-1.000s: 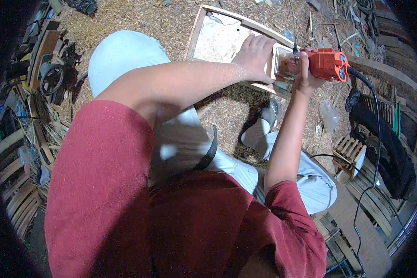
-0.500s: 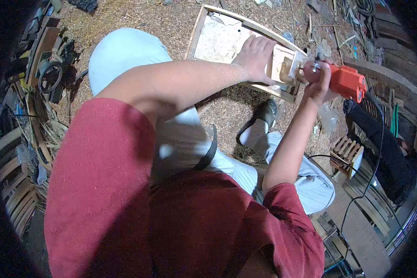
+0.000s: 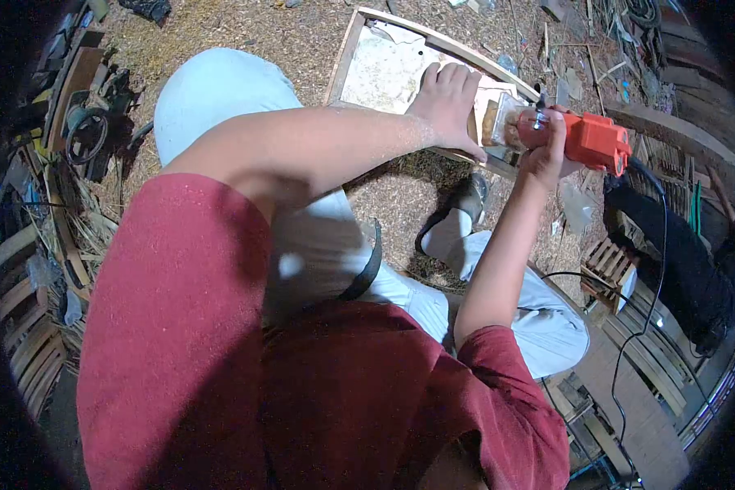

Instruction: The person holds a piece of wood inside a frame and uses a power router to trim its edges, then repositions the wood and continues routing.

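An orange trim router (image 3: pixel 600 144) with a clear base is in my right hand (image 3: pixel 545 147), the fingers wrapped around its lower body. Its base rests on or just above a light wooden piece (image 3: pixel 483 110); the bit cannot be made out. My left hand (image 3: pixel 447 106) spans this piece from above, fingertips toward its far edge and thumb at the near edge, close to the router base. Beneath lies a shallow wood-framed tray (image 3: pixel 350 51) with a pale, stained panel (image 3: pixel 384 73) inside.
Wood shavings (image 3: pixel 245 24) cover the ground. A black cord (image 3: pixel 664 245) runs from the router down the right side. Another person's dark-clothed leg (image 3: pixel 670 237) is at the right, near a small slatted wooden crate (image 3: pixel 608 265). Scrap wood (image 3: pixel 82 77) lies at the left.
My right hand has shifted the router left along the wooden piece, closer to my left hand. My left hand stays nearly in place, its fingers slightly more spread.
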`<state>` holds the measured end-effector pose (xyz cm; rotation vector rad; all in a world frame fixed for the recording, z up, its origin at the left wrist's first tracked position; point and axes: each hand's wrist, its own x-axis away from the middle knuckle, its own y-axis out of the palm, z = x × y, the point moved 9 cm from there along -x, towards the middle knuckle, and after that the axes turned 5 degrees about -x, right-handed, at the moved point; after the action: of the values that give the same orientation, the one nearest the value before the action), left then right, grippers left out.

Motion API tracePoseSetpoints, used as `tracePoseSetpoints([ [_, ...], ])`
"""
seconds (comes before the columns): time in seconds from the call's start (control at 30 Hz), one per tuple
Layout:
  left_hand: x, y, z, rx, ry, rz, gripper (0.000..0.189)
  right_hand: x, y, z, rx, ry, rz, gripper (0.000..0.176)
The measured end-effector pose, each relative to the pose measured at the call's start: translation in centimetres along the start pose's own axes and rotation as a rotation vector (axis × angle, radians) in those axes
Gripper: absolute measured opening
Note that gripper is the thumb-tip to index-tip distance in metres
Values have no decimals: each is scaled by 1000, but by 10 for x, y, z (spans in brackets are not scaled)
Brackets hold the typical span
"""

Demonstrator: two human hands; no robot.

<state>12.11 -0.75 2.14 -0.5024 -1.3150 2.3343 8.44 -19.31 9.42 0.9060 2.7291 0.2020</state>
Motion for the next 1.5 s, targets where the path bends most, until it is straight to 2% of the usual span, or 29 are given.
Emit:
tracePoseSetpoints([
  [0.07,-1,0,1,-37,-6,7,142,-1,4,2,-1,-101,-20,45],
  [0.2,-2,1,-1,-52,-15,-62,141,-4,6,11,4,-140,-58,58],
  [0.3,0,0,0,-59,5,47,137,-4,9,9,38,-150,-90,60],
  [0.4,0,2,-1,-6,-3,48,131,0,11,12,0,-128,-83,59],
  [0.7,-1,6,-3,-31,-19,14,129,3,22,9,10,-160,-99,53],
  [0.8,-1,7,-4,-24,-17,9,128,-2,18,19,20,-93,-133,63],
  [1.0,1,4,-4,10,-26,-20,127,3,24,21,41,-83,-150,59],
  [1.1,1,2,-4,0,-25,-29,127,3,22,21,166,-117,-178,58],
  [1.2,1,2,-5,-6,-26,-23,127,0,20,26,82,-67,-154,55],
  [1.3,1,3,-5,-26,-27,-20,126,3,26,20,38,-95,-163,52],
  [1.4,1,3,-4,-41,-22,-22,126,0,23,20,107,-160,-111,47],
  [1.5,3,2,-3,-52,-19,-32,125,-4,21,23,176,-162,-146,47],
])
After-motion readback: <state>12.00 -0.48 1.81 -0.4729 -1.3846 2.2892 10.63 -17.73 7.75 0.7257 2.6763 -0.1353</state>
